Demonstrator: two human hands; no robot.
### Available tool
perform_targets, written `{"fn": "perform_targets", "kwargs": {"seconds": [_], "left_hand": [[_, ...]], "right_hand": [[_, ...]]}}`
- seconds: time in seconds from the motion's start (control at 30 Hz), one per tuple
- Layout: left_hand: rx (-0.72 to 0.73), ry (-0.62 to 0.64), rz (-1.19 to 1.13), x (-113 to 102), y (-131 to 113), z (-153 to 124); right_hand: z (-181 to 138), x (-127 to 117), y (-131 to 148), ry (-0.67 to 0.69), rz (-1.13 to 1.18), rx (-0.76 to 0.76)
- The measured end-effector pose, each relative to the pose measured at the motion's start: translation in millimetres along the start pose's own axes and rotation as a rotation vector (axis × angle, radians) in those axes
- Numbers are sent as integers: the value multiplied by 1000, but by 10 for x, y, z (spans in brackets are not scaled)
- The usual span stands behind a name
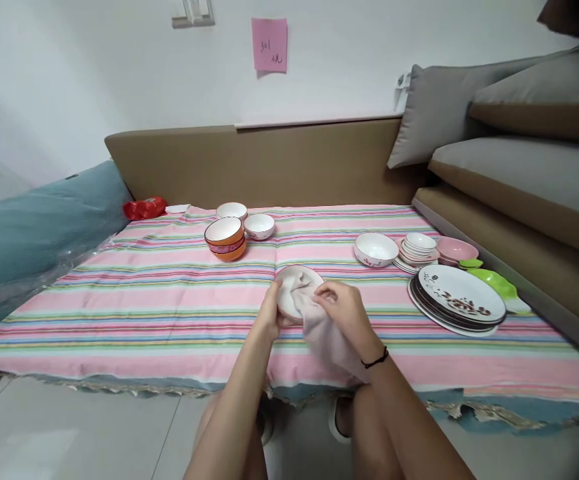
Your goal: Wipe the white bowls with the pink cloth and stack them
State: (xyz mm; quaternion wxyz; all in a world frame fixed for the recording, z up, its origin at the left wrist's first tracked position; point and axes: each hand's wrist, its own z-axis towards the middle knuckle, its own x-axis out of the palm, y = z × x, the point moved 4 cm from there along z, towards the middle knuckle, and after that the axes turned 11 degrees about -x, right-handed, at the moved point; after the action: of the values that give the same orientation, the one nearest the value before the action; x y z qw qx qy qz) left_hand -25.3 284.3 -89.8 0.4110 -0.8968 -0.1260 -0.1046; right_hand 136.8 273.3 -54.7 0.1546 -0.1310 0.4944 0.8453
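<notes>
My left hand (pixel 270 311) grips the left rim of a white bowl (pixel 286 301), which is tilted toward me just above the striped cloth. A pale pink wiping cloth (pixel 325 337) lies partly inside the bowl and hangs down its right side. My right hand (pixel 343 308) pinches this cloth at the bowl's right edge. Beyond and to the left stand stacked orange bowls (pixel 225 238) and two white bowls, one nearer (pixel 259 227) and one behind (pixel 232 211). To the right sits a larger white bowl (pixel 376 250) with a floral pattern.
At right are a stack of plates (pixel 462 293), small white dishes (pixel 419 245), pink bowls (pixel 457 249) and a green leaf-shaped dish (pixel 499 285). Stacked cushions (pixel 524 167) border the right side. A red bag (pixel 144 208) lies at the far left on the striped cloth (pixel 134 287).
</notes>
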Motion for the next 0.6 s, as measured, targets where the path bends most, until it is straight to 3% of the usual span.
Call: {"fn": "perform_targets", "kwargs": {"seconds": [0.07,0.17,0.27,0.37,0.47,0.53,0.6], "left_hand": [[-76,-5,75,-5,-9,206],[15,-142,535,-29,-38,417],[223,-345,929,-36,-112,462],[586,-448,1010,7,-240,346],[889,-242,920,109,-318,176],[938,-80,822,157,-340,88],[874,84,728,191,-336,48]], "right_hand": [[169,-107,-129,-128,178,61],[302,-184,-303,-187,468,142],[288,-180,-419,-174,612,181],[216,-150,-476,-205,678,200],[199,-119,-449,-233,728,154],[226,-103,-398,-230,762,95],[263,-89,-349,-193,774,36]]}}
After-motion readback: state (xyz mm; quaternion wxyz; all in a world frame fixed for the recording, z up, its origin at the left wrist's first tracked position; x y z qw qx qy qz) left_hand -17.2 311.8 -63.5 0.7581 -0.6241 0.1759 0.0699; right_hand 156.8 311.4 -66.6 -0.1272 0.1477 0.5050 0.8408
